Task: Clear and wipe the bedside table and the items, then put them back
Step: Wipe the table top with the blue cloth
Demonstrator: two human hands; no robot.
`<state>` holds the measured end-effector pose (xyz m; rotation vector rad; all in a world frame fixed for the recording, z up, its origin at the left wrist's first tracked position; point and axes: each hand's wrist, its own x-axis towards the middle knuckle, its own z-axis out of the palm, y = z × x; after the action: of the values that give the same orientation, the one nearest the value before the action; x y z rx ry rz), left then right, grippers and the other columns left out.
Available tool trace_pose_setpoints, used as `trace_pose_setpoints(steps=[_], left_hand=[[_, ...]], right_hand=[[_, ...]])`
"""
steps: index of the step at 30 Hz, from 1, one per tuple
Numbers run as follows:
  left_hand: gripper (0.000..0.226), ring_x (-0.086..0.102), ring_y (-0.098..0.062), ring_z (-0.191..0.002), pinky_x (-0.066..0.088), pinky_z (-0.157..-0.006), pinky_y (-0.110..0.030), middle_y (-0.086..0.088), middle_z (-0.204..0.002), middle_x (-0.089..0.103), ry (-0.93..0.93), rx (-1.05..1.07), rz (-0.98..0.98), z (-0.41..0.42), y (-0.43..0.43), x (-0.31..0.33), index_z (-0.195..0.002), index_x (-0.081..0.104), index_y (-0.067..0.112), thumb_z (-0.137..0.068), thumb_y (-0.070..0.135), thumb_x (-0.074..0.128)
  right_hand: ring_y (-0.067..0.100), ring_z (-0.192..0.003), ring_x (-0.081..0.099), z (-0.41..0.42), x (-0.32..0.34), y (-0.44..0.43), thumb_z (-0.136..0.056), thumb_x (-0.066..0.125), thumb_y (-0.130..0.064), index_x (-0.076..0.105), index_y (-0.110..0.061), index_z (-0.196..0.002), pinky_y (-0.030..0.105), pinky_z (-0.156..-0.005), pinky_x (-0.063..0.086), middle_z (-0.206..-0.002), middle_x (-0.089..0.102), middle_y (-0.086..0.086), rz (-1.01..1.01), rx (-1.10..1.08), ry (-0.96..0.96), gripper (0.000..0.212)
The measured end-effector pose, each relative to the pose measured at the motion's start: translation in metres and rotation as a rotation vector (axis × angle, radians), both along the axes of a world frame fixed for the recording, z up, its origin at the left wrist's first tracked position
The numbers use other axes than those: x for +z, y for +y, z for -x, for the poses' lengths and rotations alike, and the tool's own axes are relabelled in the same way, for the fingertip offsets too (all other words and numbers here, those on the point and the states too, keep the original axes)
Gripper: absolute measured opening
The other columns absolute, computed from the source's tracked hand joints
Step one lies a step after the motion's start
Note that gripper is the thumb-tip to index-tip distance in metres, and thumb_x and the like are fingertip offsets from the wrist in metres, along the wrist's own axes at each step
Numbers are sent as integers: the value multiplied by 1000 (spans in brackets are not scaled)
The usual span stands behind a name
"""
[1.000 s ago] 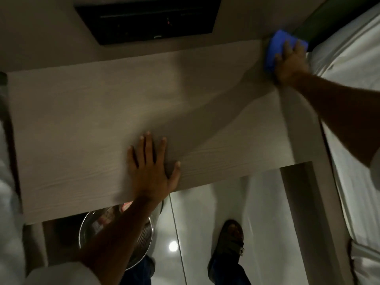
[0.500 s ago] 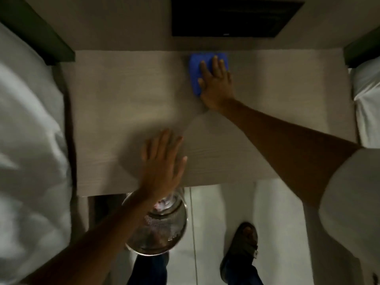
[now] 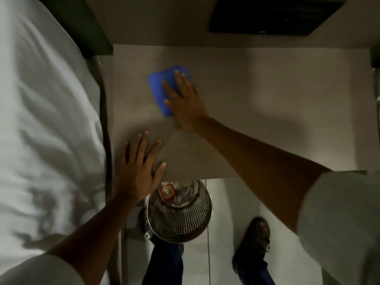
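Blue cloth [image 3: 159, 87] flat on pale bedside table [image 3: 267, 99].

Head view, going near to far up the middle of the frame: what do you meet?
Shoe → perforated metal bin → left hand flat at the table's front edge → right hand pressing the blue cloth → dark wall panel.

Cloth [image 3: 159, 89] on bedside table [image 3: 267, 99], far-left; bed [image 3: 47, 120] left of table; wastebasket [image 3: 181, 217] below front edge.
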<state>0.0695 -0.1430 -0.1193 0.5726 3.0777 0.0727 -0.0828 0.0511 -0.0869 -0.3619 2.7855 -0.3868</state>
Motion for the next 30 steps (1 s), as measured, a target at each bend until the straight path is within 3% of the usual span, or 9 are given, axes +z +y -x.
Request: trace_pose_setpoints(steps=[7,11,14,18,22,25,27,30], left_hand=[[67,29,-33,-148,21,-118,-57,-16,-161,28,-16,-19,-14,2,1,4,-153,33,18,-97,55,36],[65,33,-35,-146,25,-117,-58,-20,-158,33,-4,-12,-45,2,4,10,-150,40,15,-98,53,40],[65,34,-35,-146,27,-116,-57,-19,-157,35,-31,7,-21,0,5,14,-149,41,14,-98,54,39],[65,29,-32,-148,21,-120,-55,-17,-160,31,-188,26,-24,2,8,28,-152,34,15,-99,53,33],[64,32,-37,-145,26,-118,-57,-23,-156,35,-211,460,-160,-37,0,38,-151,32,4,-100,42,39],[59,44,-47,-136,41,-107,-63,-34,-147,42,-200,484,-224,-81,-3,43,-148,27,-1,-98,26,41],[61,42,-47,-137,41,-107,-61,-34,-148,40,-243,454,-214,-87,-11,42,-147,31,-8,-97,27,38],[70,29,-41,-146,30,-117,-54,-29,-157,28,-316,460,-159,-88,-16,43,-148,31,-8,-97,40,33]], right_hand=[[34,-146,9,-35,4,187,-101,31,-39,17,-22,-150,43,-115,18,-159,8,20,-205,-651,90,54],[35,-146,8,-54,7,212,-101,30,-39,18,-20,-150,46,-115,15,-158,7,21,-240,-875,85,54],[39,-145,9,-73,1,156,-101,30,-36,20,-19,-149,46,-116,13,-157,10,24,-230,-760,84,52],[40,-145,5,-84,2,45,-100,34,-34,22,-21,-149,49,-116,10,-157,8,24,-90,-446,45,52],[40,-146,0,-85,5,-44,-99,37,-33,22,-24,-148,54,-117,8,-158,4,21,47,-100,-27,52],[37,-147,1,-125,2,-90,-99,37,-33,24,-26,-148,51,-118,8,-159,6,19,81,139,-57,51],[31,-148,0,-155,1,-90,-98,37,-37,19,-30,-148,48,-118,9,-160,4,15,51,188,-33,54],[29,-146,-9,-186,-1,-34,-99,36,-36,11,-30,-149,48,-118,7,-160,-1,15,76,50,2,57]])
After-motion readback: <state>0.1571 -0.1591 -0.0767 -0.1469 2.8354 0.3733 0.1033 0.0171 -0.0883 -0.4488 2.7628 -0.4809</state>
